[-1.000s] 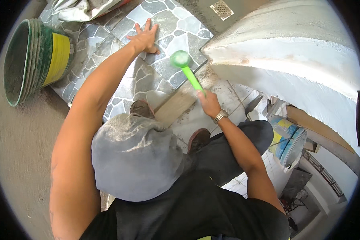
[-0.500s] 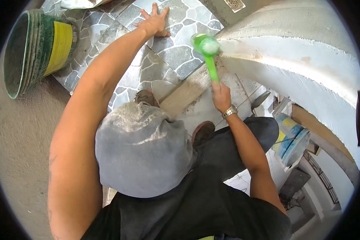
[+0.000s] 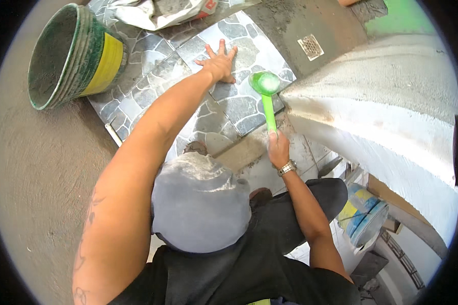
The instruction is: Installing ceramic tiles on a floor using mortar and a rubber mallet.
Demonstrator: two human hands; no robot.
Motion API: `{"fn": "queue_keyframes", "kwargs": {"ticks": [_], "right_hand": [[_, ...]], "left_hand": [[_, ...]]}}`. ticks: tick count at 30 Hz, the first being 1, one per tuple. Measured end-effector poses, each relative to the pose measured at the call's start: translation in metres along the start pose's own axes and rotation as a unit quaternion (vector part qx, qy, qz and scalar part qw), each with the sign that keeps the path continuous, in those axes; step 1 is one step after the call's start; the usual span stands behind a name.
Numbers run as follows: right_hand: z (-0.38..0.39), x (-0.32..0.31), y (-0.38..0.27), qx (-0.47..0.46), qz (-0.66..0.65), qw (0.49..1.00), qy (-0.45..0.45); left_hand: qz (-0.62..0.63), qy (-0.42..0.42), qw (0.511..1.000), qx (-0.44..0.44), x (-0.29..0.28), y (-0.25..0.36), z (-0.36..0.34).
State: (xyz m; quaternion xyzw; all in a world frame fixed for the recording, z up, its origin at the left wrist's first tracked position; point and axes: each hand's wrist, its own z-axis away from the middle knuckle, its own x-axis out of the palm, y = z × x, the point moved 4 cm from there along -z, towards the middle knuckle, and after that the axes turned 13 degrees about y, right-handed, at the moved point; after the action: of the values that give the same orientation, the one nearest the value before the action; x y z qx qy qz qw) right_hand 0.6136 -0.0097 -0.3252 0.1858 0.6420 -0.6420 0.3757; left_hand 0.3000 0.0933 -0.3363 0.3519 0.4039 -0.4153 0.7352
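My left hand (image 3: 220, 65) lies with spread fingers on a grey stone-patterned tile (image 3: 237, 33), its arm stretched far forward. In my right hand (image 3: 278, 148) is the handle of a bright green mallet (image 3: 269, 113), held with closed fingers. The mallet's green and whitish head (image 3: 264, 82) is over the tile's right part, beside the base of the curved wall. Whether the head touches the tile cannot be made out. A watch (image 3: 287, 168) is on my right wrist.
A green bucket with a yellow band (image 3: 103, 63) lies tipped on the left. A white sack (image 3: 158, 19) rests at the far side. Wet grey mortar (image 3: 51, 168) spreads at left. A drain grate (image 3: 310, 47), curved wall (image 3: 371, 101) and blue-yellow pail (image 3: 364, 213) are on the right.
The view has shifted, so the tiles and bucket appear lower and further right. Relative to the tile, the mallet head has moved a little farther forward. My left hand stays spread on the tile.
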Motion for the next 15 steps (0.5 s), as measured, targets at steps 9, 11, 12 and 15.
{"fn": "queue_keyframes", "kwargs": {"ticks": [9,11,12,15], "right_hand": [[-0.018,0.012,0.006,0.024,0.011,1.000,-0.016],[-0.028,0.020,0.023,-0.053,0.051,0.997,-0.038],[-0.031,0.019,0.025,-0.060,0.052,0.996,-0.036],[-0.027,0.023,-0.010,-0.061,0.041,0.995,-0.070]], "left_hand": [[0.012,0.021,1.000,0.003,-0.012,-0.002,0.006],[0.029,0.033,0.999,0.013,-0.012,-0.002,0.007],[0.035,0.037,0.999,0.009,-0.012,-0.002,0.007],[0.039,0.052,0.998,-0.019,-0.003,-0.019,0.010]]}}
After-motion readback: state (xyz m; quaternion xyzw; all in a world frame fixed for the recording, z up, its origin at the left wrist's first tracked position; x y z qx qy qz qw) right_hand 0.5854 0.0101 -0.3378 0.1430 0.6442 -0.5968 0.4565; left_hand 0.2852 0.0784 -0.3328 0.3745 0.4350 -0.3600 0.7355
